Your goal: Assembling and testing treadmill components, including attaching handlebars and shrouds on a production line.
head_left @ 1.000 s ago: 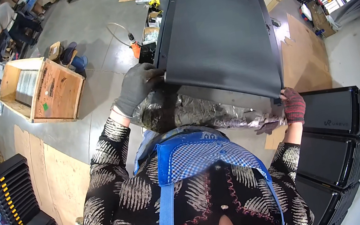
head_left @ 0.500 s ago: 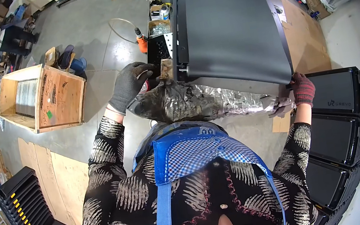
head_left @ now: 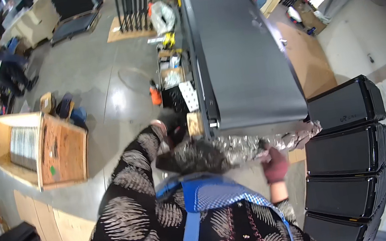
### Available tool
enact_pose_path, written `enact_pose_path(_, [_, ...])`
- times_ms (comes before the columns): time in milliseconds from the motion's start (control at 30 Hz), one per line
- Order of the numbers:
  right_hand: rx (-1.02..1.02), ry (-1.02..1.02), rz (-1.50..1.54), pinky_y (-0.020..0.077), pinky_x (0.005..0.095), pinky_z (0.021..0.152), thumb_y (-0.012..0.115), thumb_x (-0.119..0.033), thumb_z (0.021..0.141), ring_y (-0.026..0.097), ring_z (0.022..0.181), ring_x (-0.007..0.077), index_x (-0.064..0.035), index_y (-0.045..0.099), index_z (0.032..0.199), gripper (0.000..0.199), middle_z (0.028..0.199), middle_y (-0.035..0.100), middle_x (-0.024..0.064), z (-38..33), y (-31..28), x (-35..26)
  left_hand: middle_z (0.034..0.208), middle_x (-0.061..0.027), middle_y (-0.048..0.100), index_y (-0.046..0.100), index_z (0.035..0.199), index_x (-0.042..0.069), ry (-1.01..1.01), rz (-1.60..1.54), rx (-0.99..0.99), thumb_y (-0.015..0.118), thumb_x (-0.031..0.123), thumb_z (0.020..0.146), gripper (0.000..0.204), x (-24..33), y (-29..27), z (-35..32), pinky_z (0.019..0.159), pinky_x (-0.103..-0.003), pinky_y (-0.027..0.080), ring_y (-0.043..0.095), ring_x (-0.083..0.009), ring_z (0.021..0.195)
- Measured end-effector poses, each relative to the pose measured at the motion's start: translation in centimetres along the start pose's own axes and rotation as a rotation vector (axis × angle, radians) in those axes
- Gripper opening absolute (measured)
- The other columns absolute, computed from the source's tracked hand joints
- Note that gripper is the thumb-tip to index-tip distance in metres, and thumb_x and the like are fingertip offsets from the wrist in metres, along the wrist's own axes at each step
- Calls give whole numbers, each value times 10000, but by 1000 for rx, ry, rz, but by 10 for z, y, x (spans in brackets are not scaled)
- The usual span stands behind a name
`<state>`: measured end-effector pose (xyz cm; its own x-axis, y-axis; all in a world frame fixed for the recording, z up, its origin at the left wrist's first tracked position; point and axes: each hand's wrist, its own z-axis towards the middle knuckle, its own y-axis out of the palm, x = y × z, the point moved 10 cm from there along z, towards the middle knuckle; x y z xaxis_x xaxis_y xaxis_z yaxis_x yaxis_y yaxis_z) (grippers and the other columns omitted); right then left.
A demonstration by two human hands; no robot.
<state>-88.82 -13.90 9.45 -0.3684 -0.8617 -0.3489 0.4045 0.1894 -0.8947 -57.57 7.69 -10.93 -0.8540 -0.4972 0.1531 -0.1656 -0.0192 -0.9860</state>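
Observation:
A treadmill deck (head_left: 248, 57) with a wide black belt lies lengthwise ahead of me. Its near end is above a bench edge wrapped in crinkled silver film (head_left: 242, 148). My left hand (head_left: 170, 120), in a dark grey glove, is at the near end of a black parts tray (head_left: 174, 101), left of a small wooden block (head_left: 194, 123). Its fingers are dark and blurred against the tray. My right hand (head_left: 274, 164), in a dark red glove, is in front of the wrapped edge, fingers pointing at the film. Motion blur hides whether it holds anything.
An orange-handled power tool (head_left: 155, 93) stands left of the tray. Beyond are a box of small hardware (head_left: 172, 77) and a perforated white plate (head_left: 189, 96). A wooden crate (head_left: 62, 150) sits at left. Stacked black panels (head_left: 345, 152) line the right. Another person (head_left: 5, 64) is far left.
My right hand has left the deck's right corner and moved left to the film-wrapped edge. My left hand has moved forward to the parts tray. The view has shifted, showing more of the deck's far end.

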Motion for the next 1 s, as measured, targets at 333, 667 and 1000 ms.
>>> enact_pose_path(333, [-244, 209, 373, 415, 325, 492, 688, -220, 795, 489, 503, 182, -84, 616, 780, 153, 610, 540, 104, -75, 113, -48, 679, -140, 647, 667, 859, 121, -155, -302, 195, 460, 260, 859, 249, -48, 155, 28, 550, -450, 474, 653, -308, 671])
enact_pose_path(667, [-333, 368, 241, 376, 319, 473, 696, -251, 817, 404, 503, 155, -34, 595, 702, 265, 550, 489, 102, -55, 105, -60, 666, -150, 642, 588, 1004, 58, 99, -46, -226, 521, 262, 830, 276, -16, 113, 23, 520, -452, 482, 652, -327, 659])
enact_pose_path(1000, [-258, 304, 317, 381, 311, 481, 706, -214, 808, 415, 510, 150, -29, 593, 716, 235, 564, 472, 89, -65, 107, -56, 777, -201, 633, 571, 941, 68, 131, -315, 124, 571, 217, 756, 238, -22, 35, -6, 570, -490, 484, 624, -385, 684])
